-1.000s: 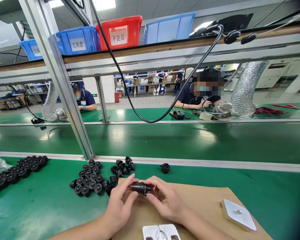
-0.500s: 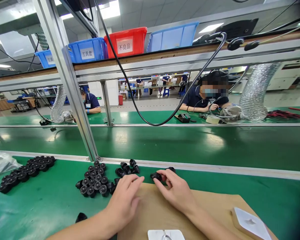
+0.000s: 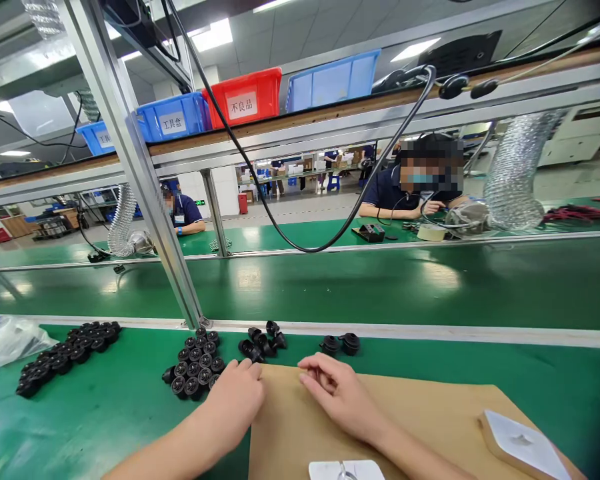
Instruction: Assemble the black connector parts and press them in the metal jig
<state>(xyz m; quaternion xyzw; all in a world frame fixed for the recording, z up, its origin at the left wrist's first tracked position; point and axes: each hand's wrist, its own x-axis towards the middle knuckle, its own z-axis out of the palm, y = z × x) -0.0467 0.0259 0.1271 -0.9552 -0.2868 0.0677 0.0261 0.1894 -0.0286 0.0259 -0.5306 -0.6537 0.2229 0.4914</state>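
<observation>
My left hand point(image 3: 237, 399) is at the left edge of a brown cardboard sheet point(image 3: 285, 433), beside a cluster of round black plastic parts point(image 3: 194, 368). Its fingers curl downward and the fingertips are hidden, so what they hold cannot be made out. Above the cardboard, my right hand point(image 3: 343, 400) has its thumb and forefinger apart, with nothing visible between them. Just beyond it, two black plastic parts point(image 3: 350, 344) stand side by side on the green mat. Several loose black parts point(image 3: 265, 344), some tipped over, lie beyond my left hand.
More black parts point(image 3: 75, 353) stand in rows at the left, near a clear plastic bag point(image 3: 15, 340). White blocks lie on the cardboard, one at the right point(image 3: 523, 440), one at the near edge point(image 3: 325, 471). A metal post point(image 3: 145, 180) rises at the left; a black cable point(image 3: 260, 183) hangs ahead.
My right hand has let go of a black part, which now stands beside another one, and has drawn back. My left hand has shifted left, its fingers curling down by the clustered parts.
</observation>
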